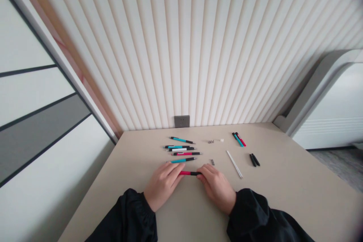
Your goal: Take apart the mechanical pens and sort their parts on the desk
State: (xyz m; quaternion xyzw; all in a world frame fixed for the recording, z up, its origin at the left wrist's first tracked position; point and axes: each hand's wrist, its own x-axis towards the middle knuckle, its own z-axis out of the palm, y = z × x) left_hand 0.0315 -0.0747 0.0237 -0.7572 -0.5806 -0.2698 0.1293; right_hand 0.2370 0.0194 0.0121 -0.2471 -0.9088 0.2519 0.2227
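A red and black pen (pixel 189 173) lies level between my two hands, just over the near part of the desk. My left hand (pixel 164 184) is closed on its red barrel end. The black grip end sits in the fingers of my right hand (pixel 216 186), which hide the tip. Right beyond my left hand lies a blue pen (pixel 184 160), its left end partly covered by the fingers. Farther back rest a red pen (pixel 185 154), a white pen (pixel 180 149) and more blue pens (pixel 181 140), side by side.
On the desk (pixel 187 215), right of the pens, are small metal parts (pixel 212 162), tiny springs (pixel 211 141), white bits (pixel 222 140), thin white refills (pixel 235 165), coloured barrels (pixel 239 139) and black grips (pixel 254 160). A ribbed wall with a socket (pixel 182 121) stands behind.
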